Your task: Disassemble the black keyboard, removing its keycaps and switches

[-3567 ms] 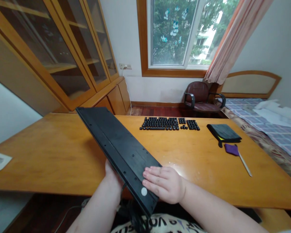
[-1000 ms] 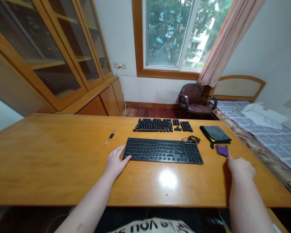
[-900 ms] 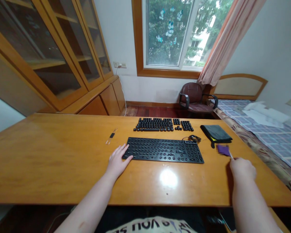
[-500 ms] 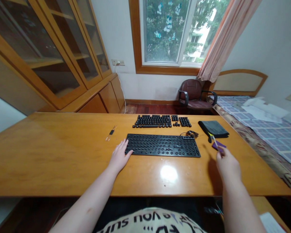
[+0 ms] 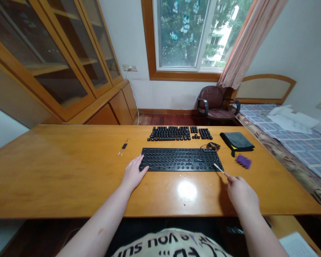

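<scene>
A black keyboard base (image 5: 180, 159) with its keycaps off lies flat on the wooden table (image 5: 69, 171). My left hand (image 5: 133, 173) rests open on the table, fingertips touching the base's left end. My right hand (image 5: 239, 192) is closed in a pinch on a thin pale stick (image 5: 218, 168) whose tip points at the base's near right corner. A row of loose black keycaps (image 5: 179, 133) is laid out behind the base. A small purple piece (image 5: 243, 161) lies to the right of the base.
A folded black cloth (image 5: 237, 141) and a coiled cable (image 5: 212, 145) sit at the back right. A small clip-like tool (image 5: 123, 146) lies left of the keyboard. Beyond the table are a chair (image 5: 216, 105), a bed and glass-fronted cabinets.
The keyboard base, held up underside-out earlier, now lies flat. My right hand picked up the stick from beside the purple piece and brought it left to the base's right corner.
</scene>
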